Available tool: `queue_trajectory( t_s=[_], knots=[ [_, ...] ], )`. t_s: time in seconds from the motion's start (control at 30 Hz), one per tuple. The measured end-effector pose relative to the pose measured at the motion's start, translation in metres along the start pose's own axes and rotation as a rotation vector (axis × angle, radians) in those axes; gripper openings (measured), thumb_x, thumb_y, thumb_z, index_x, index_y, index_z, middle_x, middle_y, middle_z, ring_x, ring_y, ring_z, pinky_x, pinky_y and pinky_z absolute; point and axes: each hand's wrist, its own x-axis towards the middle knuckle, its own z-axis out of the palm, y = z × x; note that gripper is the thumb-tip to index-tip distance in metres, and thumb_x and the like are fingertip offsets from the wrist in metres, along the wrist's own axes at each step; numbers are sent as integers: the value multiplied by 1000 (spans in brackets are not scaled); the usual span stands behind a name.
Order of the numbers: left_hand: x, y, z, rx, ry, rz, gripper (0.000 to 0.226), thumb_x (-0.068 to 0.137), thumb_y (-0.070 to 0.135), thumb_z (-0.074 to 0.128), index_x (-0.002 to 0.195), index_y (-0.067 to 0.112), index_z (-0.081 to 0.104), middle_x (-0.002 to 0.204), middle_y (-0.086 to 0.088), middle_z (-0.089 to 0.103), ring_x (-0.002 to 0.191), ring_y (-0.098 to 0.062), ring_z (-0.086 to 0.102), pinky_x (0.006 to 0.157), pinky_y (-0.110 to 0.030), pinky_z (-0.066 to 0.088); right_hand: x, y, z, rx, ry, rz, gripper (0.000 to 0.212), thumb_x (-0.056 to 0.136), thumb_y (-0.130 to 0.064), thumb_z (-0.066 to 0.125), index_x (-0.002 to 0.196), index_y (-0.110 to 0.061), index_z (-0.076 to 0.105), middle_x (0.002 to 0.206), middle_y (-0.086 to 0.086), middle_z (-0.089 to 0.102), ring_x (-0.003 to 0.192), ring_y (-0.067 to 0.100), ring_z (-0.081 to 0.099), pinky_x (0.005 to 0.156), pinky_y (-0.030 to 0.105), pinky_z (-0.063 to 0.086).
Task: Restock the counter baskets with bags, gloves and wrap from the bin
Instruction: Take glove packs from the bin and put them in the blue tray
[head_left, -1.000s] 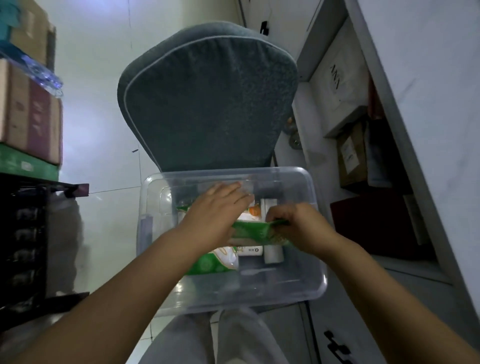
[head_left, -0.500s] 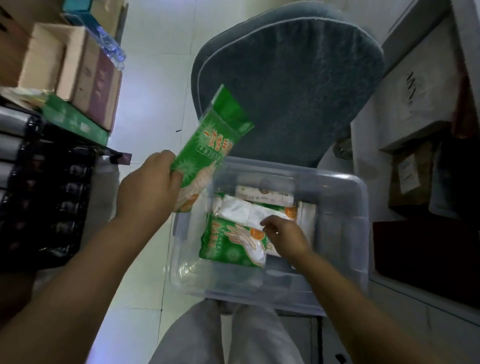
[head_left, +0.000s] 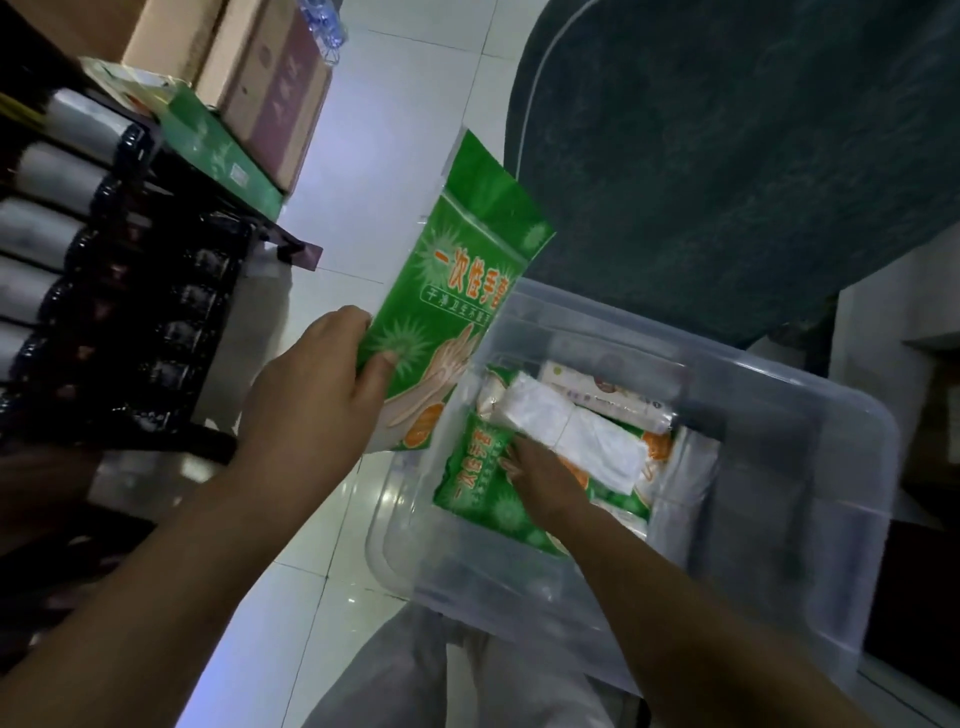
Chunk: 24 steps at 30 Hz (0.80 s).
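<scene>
A clear plastic bin (head_left: 810, 426) rests on my lap against a grey chair. My left hand (head_left: 317, 395) grips a green pack of disposable gloves (head_left: 457, 280) by its lower edge, holding it upright above the bin's left rim. My right hand (head_left: 545, 483) reaches down into the bin, its fingers curled on a second green glove pack (head_left: 478, 493) lying there. Beside that pack lie a white folded packet (head_left: 571, 431) and a long white wrap box (head_left: 602, 395).
A black rack (head_left: 130, 322) with rolls stands at the left. Cardboard boxes (head_left: 260, 78) and a green box (head_left: 218, 150) sit on top of it. The grey chair back (head_left: 727, 145) rises behind the bin. White floor tiles (head_left: 395, 104) lie between rack and chair.
My left hand lifted one green glove pack out of the bin and up to the left. My right hand stayed low in the bin on the other pack. The view swung left.
</scene>
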Motion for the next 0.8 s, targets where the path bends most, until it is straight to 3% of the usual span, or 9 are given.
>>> queue_trajectory(
  t_s=[0.13,0.27,0.4,0.5,0.6,0.7,0.8],
  knots=[
    [-2,-4,5,-13,1,17,18,89,24,53,79,22,38,72,8,37,62,-22,39,55,-32,30,-4,7,16,-321,-3,-10,83,88,-43,53,148,-13,5,158,8,14,144,23,12,117,43,10],
    [-6,-6,6,5,-17,31,24,89,23,54,76,23,34,66,10,32,61,-24,40,53,-33,30,-6,4,15,-331,12,98,97,74,-52,67,146,-14,14,149,12,30,136,32,27,109,48,24],
    [-11,-4,4,-6,-34,39,25,90,23,53,74,23,33,65,9,34,62,-27,45,53,-36,36,-11,6,-6,-328,41,109,67,66,-56,70,121,-22,52,123,8,56,112,28,45,93,42,34],
    [-15,1,-1,-8,-32,58,23,89,22,53,74,23,35,69,6,39,63,-27,47,54,-38,39,-28,7,-14,-334,61,67,43,69,-56,68,92,-20,63,103,6,61,100,27,49,83,38,38],
    [-18,5,-9,1,-29,75,16,88,22,52,77,22,41,73,4,45,63,-25,48,52,-35,36,-55,8,-24,-44,123,82,29,75,-38,70,93,-17,63,98,9,67,88,26,60,72,33,47],
    [-18,10,-19,6,-33,53,9,88,22,52,81,20,47,65,5,46,60,-26,49,46,-31,30,-89,4,-49,251,293,153,16,80,-29,69,88,-21,58,89,5,70,77,23,63,66,33,49],
    [-17,22,-32,-31,-58,7,2,87,20,51,86,21,50,59,-2,51,60,-33,53,52,-37,43,-129,-7,-91,694,431,227,10,81,-19,70,82,-21,60,84,3,72,78,22,68,73,44,57]
  ],
)
